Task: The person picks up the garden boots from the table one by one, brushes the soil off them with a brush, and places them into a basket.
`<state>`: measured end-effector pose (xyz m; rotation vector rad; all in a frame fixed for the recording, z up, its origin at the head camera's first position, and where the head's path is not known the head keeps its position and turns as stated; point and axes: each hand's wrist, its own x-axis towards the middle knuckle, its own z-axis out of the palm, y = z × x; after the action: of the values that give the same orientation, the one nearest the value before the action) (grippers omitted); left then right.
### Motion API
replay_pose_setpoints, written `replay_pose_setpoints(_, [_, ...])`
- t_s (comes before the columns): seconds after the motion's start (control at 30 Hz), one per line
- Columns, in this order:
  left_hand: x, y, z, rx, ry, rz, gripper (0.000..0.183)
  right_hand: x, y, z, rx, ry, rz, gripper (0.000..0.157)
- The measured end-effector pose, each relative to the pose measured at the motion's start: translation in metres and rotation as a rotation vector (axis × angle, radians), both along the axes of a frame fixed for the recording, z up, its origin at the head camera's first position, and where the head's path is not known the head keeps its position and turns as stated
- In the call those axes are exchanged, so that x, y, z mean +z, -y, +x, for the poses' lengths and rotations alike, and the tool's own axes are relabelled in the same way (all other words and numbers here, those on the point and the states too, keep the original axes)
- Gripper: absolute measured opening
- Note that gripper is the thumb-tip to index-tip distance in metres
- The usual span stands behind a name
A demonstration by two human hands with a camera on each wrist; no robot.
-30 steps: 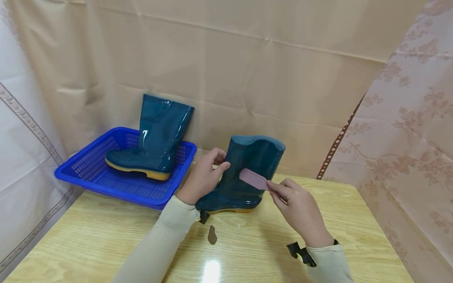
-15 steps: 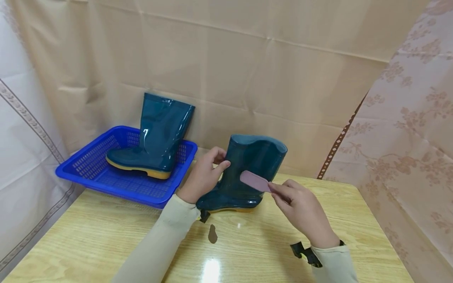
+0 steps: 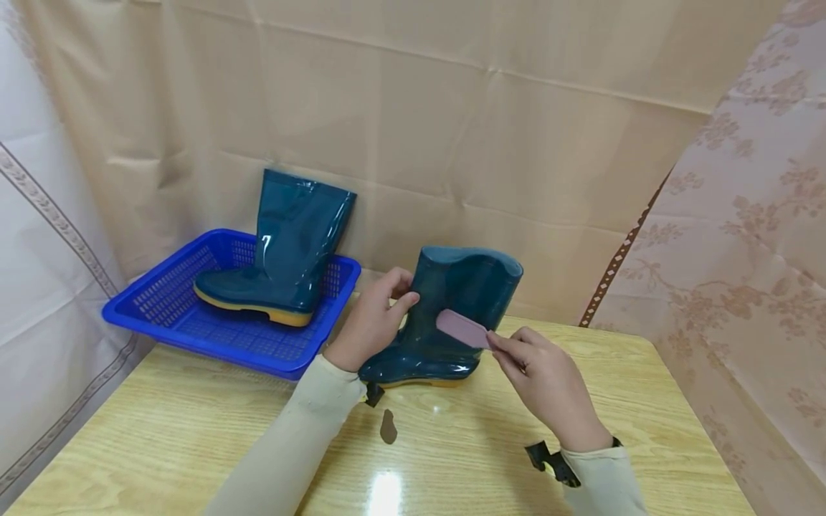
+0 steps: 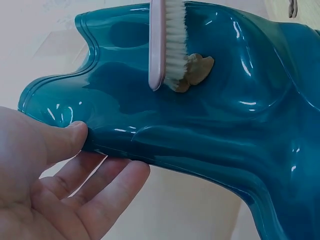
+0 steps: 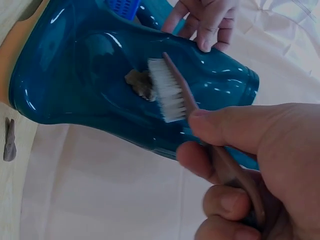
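A dark green rubber boot [image 3: 445,287] with a yellow sole stands upright on the table, its toe pointing left. My left hand [image 3: 374,315] grips the front edge of the shaft, thumb on the near side and fingers behind, as the left wrist view shows. In my right hand [image 3: 548,380] is the handle of a pink brush [image 3: 463,330]. Its white bristles [image 5: 167,90] touch the shaft beside a brown mud-like lump [image 5: 141,84] stuck to the boot. The head view hides this lump behind the brush.
At the left, a blue plastic basket [image 3: 213,347] holds a matching boot [image 3: 293,244]. A flat brown patch [image 3: 388,427] lies on the wooden table [image 3: 452,459] near the front. Beige cloth [image 3: 452,143] hangs behind.
My right hand and the brush shift slightly right, then back left, against the boot's shaft. The boot's top sways a little; my left hand stays at almost the same place.
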<state>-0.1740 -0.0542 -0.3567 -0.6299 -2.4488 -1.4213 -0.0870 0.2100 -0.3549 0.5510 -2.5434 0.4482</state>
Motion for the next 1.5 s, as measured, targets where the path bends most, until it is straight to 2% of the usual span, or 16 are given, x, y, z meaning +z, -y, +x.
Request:
replay_pose_setpoints(0.4, [-0.001,0.000,-0.001,0.011,0.020,0.027,0.018,0.004,-0.002,0.003,0.002,0.103,-0.005,0.026])
replay_pose_setpoints(0.47, [-0.001,0.000,-0.001,0.009,0.025,0.030,0.019,0.004,-0.002,0.002,0.020,0.077,-0.013,0.027])
replay_pose_setpoints(0.57, [0.000,0.001,0.000,0.007,0.035,0.035,0.018,0.002,-0.002,0.001,0.031,-0.018,-0.005,0.029])
replay_pose_setpoints(0.67, [0.000,0.001,0.001,0.002,0.040,0.036,0.017,0.002,-0.003,0.000,0.008,-0.103,0.012,0.029])
replay_pose_setpoints(0.73, [0.000,0.001,0.001,0.001,0.042,0.034,0.017,0.001,-0.003,0.000,-0.013,-0.114,0.018,0.029])
replay_pose_setpoints(0.83, [0.000,0.001,0.001,0.003,0.048,0.028,0.018,0.002,-0.005,0.001,-0.034,-0.070,0.025,0.027])
replay_pose_setpoints(1.17, [0.000,0.000,0.001,0.024,0.068,0.037,0.017,0.009,-0.007,0.008,-0.018,0.060,0.015,0.028])
replay_pose_setpoints(1.4, [0.001,0.001,0.000,0.018,0.054,0.048,0.017,0.011,-0.010,0.010,0.002,0.062,0.016,0.027])
replay_pose_setpoints(1.5, [0.001,0.002,0.000,0.012,0.045,0.050,0.017,0.012,-0.010,0.010,0.008,0.062,-0.017,0.026])
